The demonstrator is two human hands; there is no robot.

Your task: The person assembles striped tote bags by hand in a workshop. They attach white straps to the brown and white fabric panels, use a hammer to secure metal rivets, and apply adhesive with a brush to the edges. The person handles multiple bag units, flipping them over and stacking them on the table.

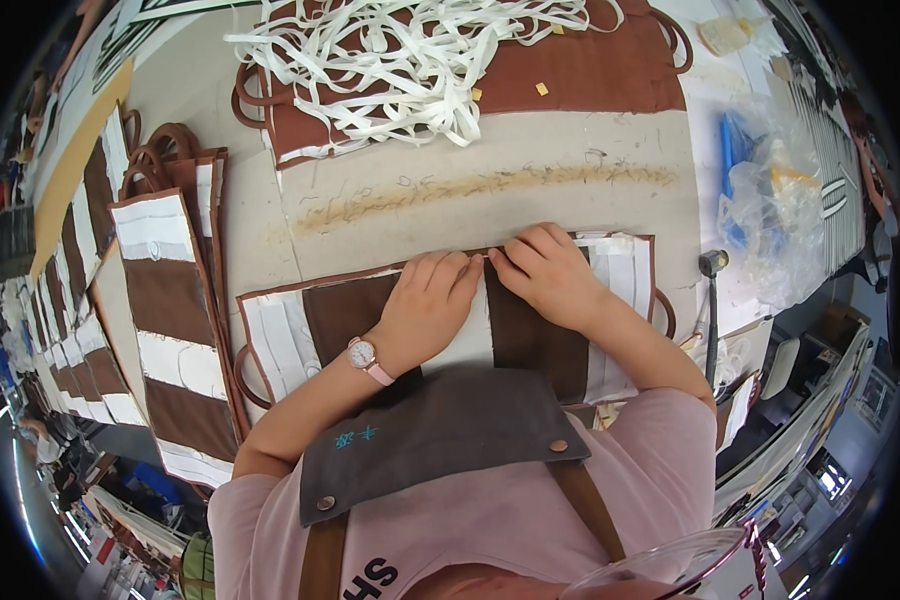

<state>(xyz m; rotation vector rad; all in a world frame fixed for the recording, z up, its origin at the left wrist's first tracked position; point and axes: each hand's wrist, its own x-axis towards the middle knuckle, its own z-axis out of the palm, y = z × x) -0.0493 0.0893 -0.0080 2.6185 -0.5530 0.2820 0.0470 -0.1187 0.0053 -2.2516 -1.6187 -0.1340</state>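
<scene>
Brown panel [530,335] with white strips lies flat at the bench's [610,145] near edge. My left hand [425,305] and right hand [545,270] press fingertips along its top edge, gripping nothing. I judge I'm sticking a strip down; next calls for firm, even pressing sideways.

Pale grey table [610,140] with a tan glue streak [490,185] across it. Cluttered shelving [820,400] stands right; dim floor [30,480] with light glints lies near left.
</scene>
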